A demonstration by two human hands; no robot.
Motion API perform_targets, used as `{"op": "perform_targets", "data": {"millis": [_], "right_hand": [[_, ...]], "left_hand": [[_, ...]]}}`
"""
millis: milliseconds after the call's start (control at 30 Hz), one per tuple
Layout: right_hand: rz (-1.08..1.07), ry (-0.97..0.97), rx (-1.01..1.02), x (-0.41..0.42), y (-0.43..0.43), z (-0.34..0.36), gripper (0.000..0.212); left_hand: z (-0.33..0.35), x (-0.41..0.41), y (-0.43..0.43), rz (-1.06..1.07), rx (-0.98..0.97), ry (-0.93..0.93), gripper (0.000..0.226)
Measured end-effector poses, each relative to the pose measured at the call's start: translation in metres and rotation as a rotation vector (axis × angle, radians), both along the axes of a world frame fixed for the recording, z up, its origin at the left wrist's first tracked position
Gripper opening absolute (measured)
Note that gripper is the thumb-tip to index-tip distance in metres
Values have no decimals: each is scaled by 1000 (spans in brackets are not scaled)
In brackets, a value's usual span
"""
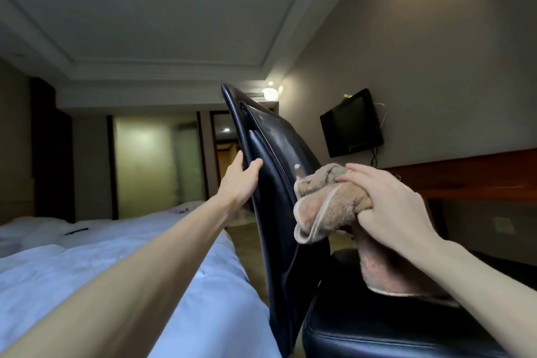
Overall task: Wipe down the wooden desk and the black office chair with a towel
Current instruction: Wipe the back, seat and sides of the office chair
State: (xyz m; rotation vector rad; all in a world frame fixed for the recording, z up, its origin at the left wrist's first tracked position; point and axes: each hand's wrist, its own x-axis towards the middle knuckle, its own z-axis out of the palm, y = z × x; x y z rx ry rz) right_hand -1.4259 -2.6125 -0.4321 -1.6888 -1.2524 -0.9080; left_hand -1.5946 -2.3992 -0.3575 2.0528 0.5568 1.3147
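The black office chair (279, 171) stands in the middle of the head view, its tall backrest seen edge-on and its padded seat at the lower right. My left hand (242, 176) grips the backrest's left edge, thumb on the near face. My right hand (386, 206) holds a bunched tan towel (325, 200) pressed against the inner face of the backrest, with one end of the cloth hanging down onto the seat. The wooden desk (476, 180) runs along the right wall behind my right hand.
A bed with white sheets (122, 259) lies close on the left of the chair. A black wall-mounted television (351, 122) hangs above the desk's far end. A narrow strip of floor (247, 244) runs between bed and chair toward a lit doorway.
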Motion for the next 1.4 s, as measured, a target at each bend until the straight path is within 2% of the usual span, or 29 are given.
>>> {"op": "perform_targets", "data": {"millis": [133,200,300,367,400,500,567,633,733,867,1000,1067,1167,1267,1400], "right_hand": [[126,113,107,42,26,-6,74],[247,185,107,60,35,-3,69],[271,231,21,86,44,-6,67],[312,228,-4,104,47,-9,70],[307,200,-63,116,49,-8,71],[190,13,-315,150,48,0,80],[113,5,-346,171,58,-3,86],[103,133,-214,190,66,-15,89],[172,351,-115,209,90,-42,93],[232,478,-39,235,97,-55,72],[210,540,-13,216,87,-14,58],[224,550,-16,194,82,19,54],[302,564,-36,177,89,66,42],[387,556,-84,157,96,112,37],[477,548,-157,129,93,157,35]], "left_hand": [[-10,16,26,92,86,-41,74],[-10,9,39,123,81,23,91],[2,-6,49,197,129,142,112],[28,-5,46,241,283,140,100],[44,-5,45,283,367,134,91],[77,-6,44,397,515,71,84],[83,-8,56,376,506,32,83],[80,0,65,314,480,58,79],[64,12,76,183,423,28,57],[85,20,74,154,369,-105,49],[140,21,71,205,239,-314,24],[167,21,68,291,230,-374,30],[194,22,67,555,340,-209,47],[213,25,54,778,495,127,51],[232,27,30,963,618,561,54]]}}
